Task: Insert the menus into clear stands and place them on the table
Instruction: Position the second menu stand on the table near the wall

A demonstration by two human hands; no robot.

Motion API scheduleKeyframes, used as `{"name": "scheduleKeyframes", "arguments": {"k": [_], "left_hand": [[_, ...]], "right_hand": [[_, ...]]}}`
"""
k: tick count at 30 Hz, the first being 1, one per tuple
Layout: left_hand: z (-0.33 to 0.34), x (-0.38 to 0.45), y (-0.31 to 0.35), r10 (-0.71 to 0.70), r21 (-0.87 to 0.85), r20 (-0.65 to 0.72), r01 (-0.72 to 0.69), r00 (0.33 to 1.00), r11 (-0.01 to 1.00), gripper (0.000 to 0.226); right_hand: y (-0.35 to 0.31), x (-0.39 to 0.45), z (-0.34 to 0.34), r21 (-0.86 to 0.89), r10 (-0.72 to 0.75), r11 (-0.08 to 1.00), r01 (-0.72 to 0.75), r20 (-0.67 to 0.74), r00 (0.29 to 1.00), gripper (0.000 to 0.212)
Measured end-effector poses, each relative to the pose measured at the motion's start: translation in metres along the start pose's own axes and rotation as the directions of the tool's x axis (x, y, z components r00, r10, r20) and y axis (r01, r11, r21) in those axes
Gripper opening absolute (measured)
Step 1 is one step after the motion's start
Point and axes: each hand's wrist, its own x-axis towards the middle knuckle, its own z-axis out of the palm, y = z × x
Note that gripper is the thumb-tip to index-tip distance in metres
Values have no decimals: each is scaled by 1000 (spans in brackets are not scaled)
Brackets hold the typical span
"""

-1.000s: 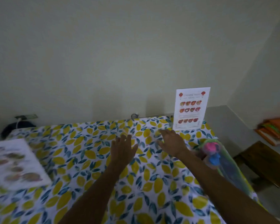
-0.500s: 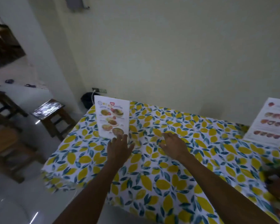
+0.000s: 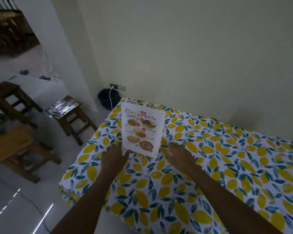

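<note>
Left hand (image 3: pixel 114 158) nearer menu (image 3: pixel 142 130), stand base hidden

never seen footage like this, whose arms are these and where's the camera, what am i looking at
There is no machine here. The camera sits on a person's head and looks forward and down, so the two bare arms coming in from the bottom are the wearer's own.

The surface is a table covered with a lemon-print tablecloth, pushed against a pale wall. Standing upright near its far left corner is a menu in a clear stand, with photos of dishes on it.

The left hand is open, with its fingertips at the lower left corner of the stand; whether it is actually gripping is hard to tell. The right hand lies open and flat on the cloth to the right of the stand, holding nothing.

Beside the table on the left stands a dark wooden stool on a pale floor.
</note>
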Motion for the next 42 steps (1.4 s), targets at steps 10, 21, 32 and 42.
{"name": "scheduleKeyframes", "arguments": {"k": [10, 21, 32, 42], "left_hand": [[6, 107, -30, 13, -196, 172, 22, 985, 980, 70], [-23, 203, -21, 240, -476, 109, -162, 965, 864, 38], [-36, 398, -50, 366, -582, 188, -197, 911, 789, 47], [-22, 471, -61, 433, -622, 167, -246, 886, 744, 47]], "right_hand": [[-15, 65, 43, 426, 169, 891, -158, 11, 986, 31], [-40, 120, 25, 525, 231, 846, -92, -207, 951, 22], [-81, 287, -17, 444, 331, 878, -178, -295, 896, 26], [-101, 346, -22, 466, 415, 845, -264, -259, 872, 28]]}}
